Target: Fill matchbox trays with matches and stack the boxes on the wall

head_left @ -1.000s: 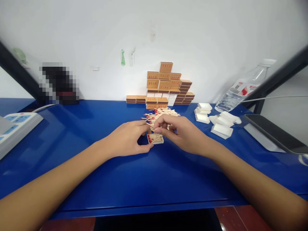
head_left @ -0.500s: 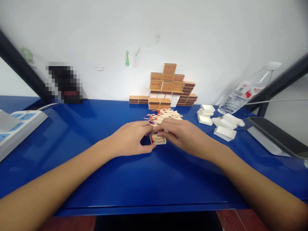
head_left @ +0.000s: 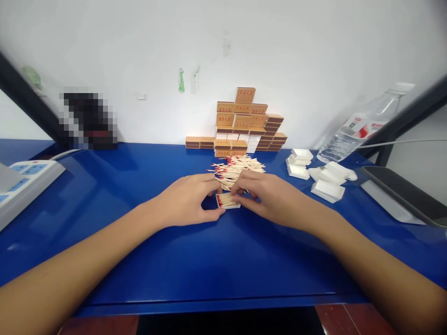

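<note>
A small white matchbox tray lies on the blue table, partly filled with red-headed matches. My left hand holds the tray's left end, thumb at the near side and fingers at the far side. At the right end, my right hand is closed, thumb and fingertips pinching matches over the tray; how many is hidden by the fingers. Just beyond both hands spreads a loose pile of matches, its red heads mostly to the left.
Orange-brown matchboxes are stacked against the wall. To the right are several white trays, a water bottle and a phone leaning on a white box. A power strip sits at the left on the table.
My right fingers have lowered and shifted slightly right over the tray, uncovering more of the matches inside. My left hand keeps its hold. The view has shifted slightly.
</note>
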A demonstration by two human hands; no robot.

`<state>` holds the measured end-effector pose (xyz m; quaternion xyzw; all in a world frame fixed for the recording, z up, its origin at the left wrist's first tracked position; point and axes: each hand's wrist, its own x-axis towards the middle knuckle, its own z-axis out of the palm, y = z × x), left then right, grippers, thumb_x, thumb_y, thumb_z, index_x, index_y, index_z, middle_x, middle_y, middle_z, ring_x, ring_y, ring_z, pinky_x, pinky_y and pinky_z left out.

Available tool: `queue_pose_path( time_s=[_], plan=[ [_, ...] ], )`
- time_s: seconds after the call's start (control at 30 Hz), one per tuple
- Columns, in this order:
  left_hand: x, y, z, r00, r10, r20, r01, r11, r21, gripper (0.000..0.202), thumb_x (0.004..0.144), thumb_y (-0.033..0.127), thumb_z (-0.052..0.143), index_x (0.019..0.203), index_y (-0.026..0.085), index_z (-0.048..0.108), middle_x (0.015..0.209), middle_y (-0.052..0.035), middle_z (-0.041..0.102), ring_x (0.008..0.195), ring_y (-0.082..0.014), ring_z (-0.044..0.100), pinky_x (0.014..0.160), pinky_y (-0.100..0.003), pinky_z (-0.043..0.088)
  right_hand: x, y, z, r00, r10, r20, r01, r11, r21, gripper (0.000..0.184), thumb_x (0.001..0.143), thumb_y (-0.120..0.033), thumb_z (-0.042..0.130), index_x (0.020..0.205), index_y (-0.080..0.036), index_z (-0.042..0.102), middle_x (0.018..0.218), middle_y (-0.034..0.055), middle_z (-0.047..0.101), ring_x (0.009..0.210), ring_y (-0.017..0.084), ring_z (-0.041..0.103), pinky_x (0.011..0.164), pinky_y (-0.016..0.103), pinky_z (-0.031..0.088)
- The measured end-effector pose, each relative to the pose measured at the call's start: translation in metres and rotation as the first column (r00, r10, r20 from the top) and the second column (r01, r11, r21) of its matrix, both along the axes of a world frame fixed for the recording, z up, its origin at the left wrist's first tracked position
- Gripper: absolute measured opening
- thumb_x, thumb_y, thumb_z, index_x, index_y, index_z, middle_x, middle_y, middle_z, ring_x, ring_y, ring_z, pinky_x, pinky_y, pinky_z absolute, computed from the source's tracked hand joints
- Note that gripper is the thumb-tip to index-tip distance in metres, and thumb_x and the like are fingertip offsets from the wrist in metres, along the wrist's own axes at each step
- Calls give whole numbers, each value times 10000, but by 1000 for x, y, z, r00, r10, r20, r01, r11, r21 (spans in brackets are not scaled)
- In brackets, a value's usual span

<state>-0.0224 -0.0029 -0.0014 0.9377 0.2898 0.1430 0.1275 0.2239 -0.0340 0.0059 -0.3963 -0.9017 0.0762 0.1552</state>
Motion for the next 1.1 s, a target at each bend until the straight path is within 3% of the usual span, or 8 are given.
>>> queue_pose_path(
  time_s=[0.27,0.5,0.7,0.93,1.1],
  plan=[
    [0,0,1,1000,1,3,-1,1000,-1,227,922,398,670,1000,185,682,933,-35,664,852,-195,617,718,-318,459,2,1,-1,997,-77,-8,76,996,-44,90,996,-199,645,907,-211,638,915,41,714,830,196,628,715,314,421],
    [2,0,1,1000,17,-6,-17,1000,-3,222,913,403,681,976,190,678,935,-26,656,853,-190,616,713,-314,448,1,5,-6,999,-52,-16,50,992,-117,115,1006,-168,613,897,-201,610,911,38,714,835,193,627,721,312,422],
    [2,-1,2,1000,20,-12,-20,1000,0,217,914,398,681,946,184,660,916,-26,652,830,-187,608,700,-314,452,-2,2,-7,996,-31,-87,24,997,-73,78,1017,-169,578,976,-202,636,942,43,687,835,181,618,737,307,443],
    [3,-1,2,1000,23,-14,-23,1000,2,232,921,406,673,987,184,668,939,-31,664,832,-188,612,703,-316,457,-3,1,-7,997,-39,-65,36,998,-52,114,1023,-221,604,918,-200,640,955,54,655,838,185,604,732,317,442],
    [3,-2,2,999,24,-23,-24,1000,8,226,927,403,663,947,178,648,938,-30,659,827,-183,602,691,-315,447,-3,-2,-6,996,-5,-91,-3,996,-87,103,1038,-245,608,957,-203,656,976,48,646,841,177,605,736,309,442]
  ],
)
